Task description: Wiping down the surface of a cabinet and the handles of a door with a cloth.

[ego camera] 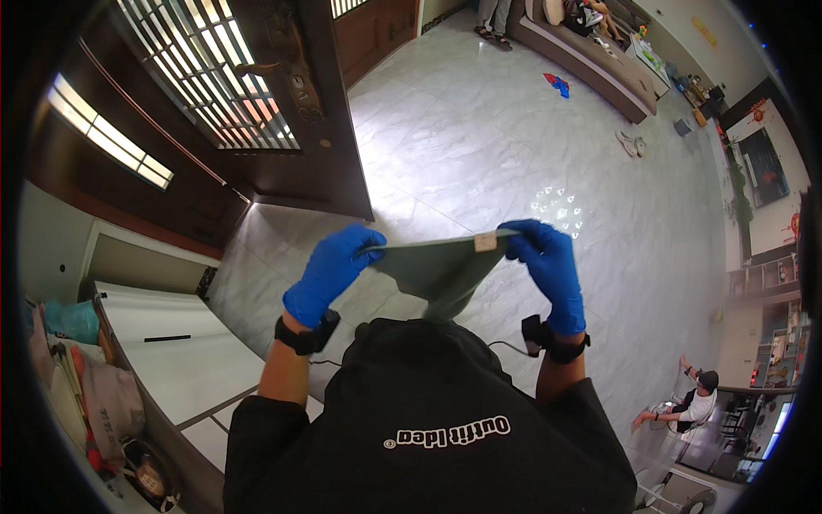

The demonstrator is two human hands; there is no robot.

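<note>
A grey-green cloth [443,266] hangs between my hands, its upper edge pulled nearly straight and its lower part drooping to a point before my black shirt. My left hand [337,266], in a blue glove, pinches one upper corner. The other corner, beside a small pale label [485,241], is held by my right hand [546,263], also in a blue glove. Both wrists carry black strapped devices. What kind of cloth piece it is, I cannot tell.
A dark door [334,128] with a handle stands at the upper left. White cabinet [173,340] at left, bags beside it. Red and blue items [559,85] and shoes [630,144] lie on the tiled floor near a sofa [578,54]. One person stands there; another person [697,401] is low at right.
</note>
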